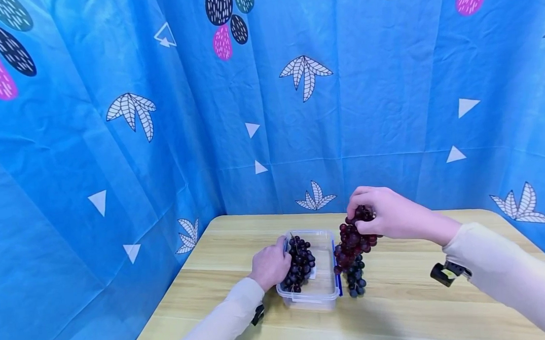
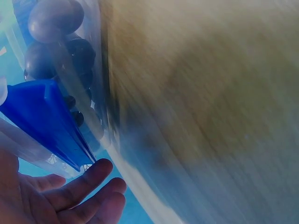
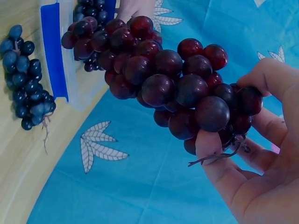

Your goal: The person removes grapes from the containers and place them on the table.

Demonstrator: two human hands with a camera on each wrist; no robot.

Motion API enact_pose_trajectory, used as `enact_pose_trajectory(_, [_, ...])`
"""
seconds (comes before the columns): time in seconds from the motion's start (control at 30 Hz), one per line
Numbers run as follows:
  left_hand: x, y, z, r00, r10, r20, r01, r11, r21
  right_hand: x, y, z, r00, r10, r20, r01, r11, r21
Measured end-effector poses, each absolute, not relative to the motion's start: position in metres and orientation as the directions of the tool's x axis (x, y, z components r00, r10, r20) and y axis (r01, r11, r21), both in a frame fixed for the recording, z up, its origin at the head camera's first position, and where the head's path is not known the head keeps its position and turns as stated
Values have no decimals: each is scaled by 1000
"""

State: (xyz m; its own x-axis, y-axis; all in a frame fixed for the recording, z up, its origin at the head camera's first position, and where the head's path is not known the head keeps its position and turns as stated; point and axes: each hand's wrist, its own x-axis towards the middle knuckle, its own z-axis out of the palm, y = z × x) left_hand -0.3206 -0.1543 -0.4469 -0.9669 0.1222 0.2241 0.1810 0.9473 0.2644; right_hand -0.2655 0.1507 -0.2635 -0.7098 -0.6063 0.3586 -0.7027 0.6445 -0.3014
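Observation:
My right hand [image 1: 395,215] pinches the stem end of a dark red bunch of grapes [image 3: 154,77] between thumb and fingers. That bunch hangs tilted above the table, by the right side of a clear plastic container [image 1: 310,304]. Inside the container, on its left side, lies a bunch of dark purple grapes [image 1: 299,262]. A blue-black bunch of grapes [image 1: 356,279] rests on the table just right of the container, partly behind the red one. My left hand [image 1: 271,264] grips the container's left side, by a blue clip flap [image 2: 46,121]; its thumb is hidden in the left wrist view.
The light wooden table [image 1: 423,285] carries the container near its middle. A blue patterned curtain [image 1: 366,110] hangs behind the table and along its left side. Another blue flap [image 3: 55,51] stands along the container's right side, between it and the blue-black bunch.

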Motion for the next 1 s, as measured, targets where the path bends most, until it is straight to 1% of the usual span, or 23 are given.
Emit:
enact_pose_trajectory(0.27, [-321, -155, -448, -970, 118, 211, 174, 947, 272, -257, 169, -264, -726, -609, 320, -687, 667, -288])
enact_pose_trajectory(0.47, [-324, -156, -451, -966, 122, 228, 184, 944, 274, -251, 183, -270, -739, -615, 276, -674, 675, -300])
enact_pose_trajectory(0.9, [-321, -156, -448, -968, 129, 217, 188, 942, 278, -232, 205, -279, -720, -678, 148, -677, 640, -365])
enact_pose_trajectory(1.0, [-320, -156, -447, -969, 131, 209, 189, 939, 286, -230, 208, -281, -704, -697, 133, -686, 621, -379])
